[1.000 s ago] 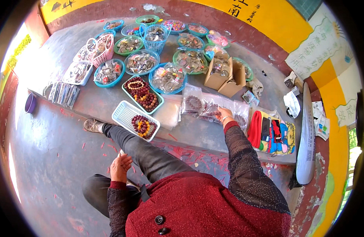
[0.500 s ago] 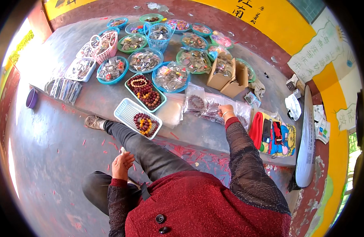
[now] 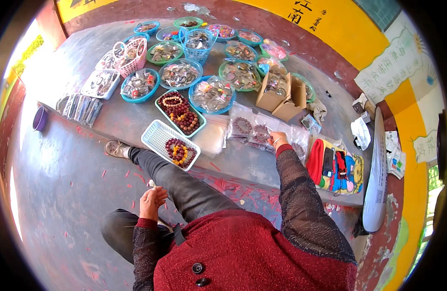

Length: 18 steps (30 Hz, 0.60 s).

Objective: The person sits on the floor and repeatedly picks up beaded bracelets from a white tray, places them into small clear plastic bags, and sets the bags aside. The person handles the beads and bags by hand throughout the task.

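"Where are the fingers?"

"The right hand (image 3: 279,138) has its fingertips at the edge of a bagged bead bracelet (image 3: 261,133). They are bent on the clear film; whether they pinch it or just rest there, I cannot tell. The left hand (image 3: 152,201) is half curled, well apart and nearer the body. Something small and pale shows by its tips, perhaps held."

"And around the right fingers?"

"Another bagged bracelet (image 3: 242,125) lies to their left, and a third one (image 3: 299,145) just to their right. Farther left come flat clear bags (image 3: 214,133), then a white lattice basket (image 3: 158,137) with loose bead bracelets (image 3: 180,153). Beyond the fingers stands an open cardboard box (image 3: 292,104); well right is a colourful folded cloth (image 3: 314,162)."

"Which step, then?"

"Handling the bagged bracelets in the row, I judge. The next move calls for a light, sure pinch on one film edge, so neighbouring bags don't slide along."
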Available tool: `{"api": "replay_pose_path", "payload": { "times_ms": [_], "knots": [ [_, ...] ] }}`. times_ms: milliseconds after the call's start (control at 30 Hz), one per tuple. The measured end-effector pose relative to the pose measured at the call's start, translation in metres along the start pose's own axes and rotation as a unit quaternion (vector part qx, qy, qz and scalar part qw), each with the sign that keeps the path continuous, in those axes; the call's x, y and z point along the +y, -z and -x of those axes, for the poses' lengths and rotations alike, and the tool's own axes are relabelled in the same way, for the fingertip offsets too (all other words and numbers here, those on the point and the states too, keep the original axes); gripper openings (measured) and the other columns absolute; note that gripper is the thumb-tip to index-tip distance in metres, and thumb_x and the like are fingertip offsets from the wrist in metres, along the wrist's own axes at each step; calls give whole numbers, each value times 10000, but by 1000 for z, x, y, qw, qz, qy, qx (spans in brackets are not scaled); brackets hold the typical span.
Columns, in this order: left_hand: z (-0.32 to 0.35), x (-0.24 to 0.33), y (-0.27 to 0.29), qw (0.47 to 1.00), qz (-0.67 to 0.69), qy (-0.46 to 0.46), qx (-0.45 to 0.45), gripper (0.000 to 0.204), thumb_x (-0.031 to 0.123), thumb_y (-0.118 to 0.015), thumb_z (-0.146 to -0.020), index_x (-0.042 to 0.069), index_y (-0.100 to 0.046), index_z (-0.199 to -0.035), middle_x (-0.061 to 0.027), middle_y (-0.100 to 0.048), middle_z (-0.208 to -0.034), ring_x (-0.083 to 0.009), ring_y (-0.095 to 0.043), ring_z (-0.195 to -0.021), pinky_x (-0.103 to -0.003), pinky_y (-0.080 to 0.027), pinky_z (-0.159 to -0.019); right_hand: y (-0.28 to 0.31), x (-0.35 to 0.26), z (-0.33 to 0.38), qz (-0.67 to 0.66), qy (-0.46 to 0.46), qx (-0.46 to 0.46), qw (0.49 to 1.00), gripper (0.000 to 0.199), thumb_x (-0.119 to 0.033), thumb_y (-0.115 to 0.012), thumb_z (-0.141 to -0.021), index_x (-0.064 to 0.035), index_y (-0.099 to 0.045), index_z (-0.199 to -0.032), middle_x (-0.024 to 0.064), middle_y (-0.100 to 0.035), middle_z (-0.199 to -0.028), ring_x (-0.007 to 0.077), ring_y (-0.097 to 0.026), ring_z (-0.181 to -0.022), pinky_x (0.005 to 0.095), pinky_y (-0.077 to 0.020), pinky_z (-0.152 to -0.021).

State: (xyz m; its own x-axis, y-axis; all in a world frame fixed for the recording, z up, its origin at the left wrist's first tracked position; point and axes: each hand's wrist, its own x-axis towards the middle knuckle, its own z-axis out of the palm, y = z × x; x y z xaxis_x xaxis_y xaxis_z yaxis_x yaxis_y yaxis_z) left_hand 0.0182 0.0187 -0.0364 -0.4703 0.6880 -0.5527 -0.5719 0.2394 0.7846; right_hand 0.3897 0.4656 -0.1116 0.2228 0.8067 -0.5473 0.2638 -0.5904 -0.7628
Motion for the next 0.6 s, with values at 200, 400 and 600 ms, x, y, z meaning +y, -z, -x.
{"api": "replay_pose_path", "payload": {
  "times_ms": [200,400,600],
  "knots": [
    [1,0,-1,1000,-6,-1,6,311,305,-514,-914,18,-600,-998,-106,-665,-889,-167,-646,-760,-244,-494,-622,5,-2,-1,93,20,-52,994,174,-120,-638,-788,-12,-590,-915,82,-607,-762,184,-584,-507,265,-454,-374],
    [2,0,-1,1000,-13,1,5,314,302,-516,-913,13,-595,-1007,-107,-665,-896,-169,-646,-764,-247,-493,-628,9,-8,16,125,53,-56,989,212,-147,-661,-762,42,-618,-848,111,-635,-732,189,-611,-506,274,-459,-379],
    [1,1,-3,1000,-20,1,-12,320,304,-514,-913,11,-592,-1016,-109,-660,-914,-171,-640,-781,-252,-485,-640,18,-2,-4,372,156,60,913,221,-158,-622,-766,2,-623,-919,170,-636,-861,323,-638,-753,391,-521,-626]
  ]
}}
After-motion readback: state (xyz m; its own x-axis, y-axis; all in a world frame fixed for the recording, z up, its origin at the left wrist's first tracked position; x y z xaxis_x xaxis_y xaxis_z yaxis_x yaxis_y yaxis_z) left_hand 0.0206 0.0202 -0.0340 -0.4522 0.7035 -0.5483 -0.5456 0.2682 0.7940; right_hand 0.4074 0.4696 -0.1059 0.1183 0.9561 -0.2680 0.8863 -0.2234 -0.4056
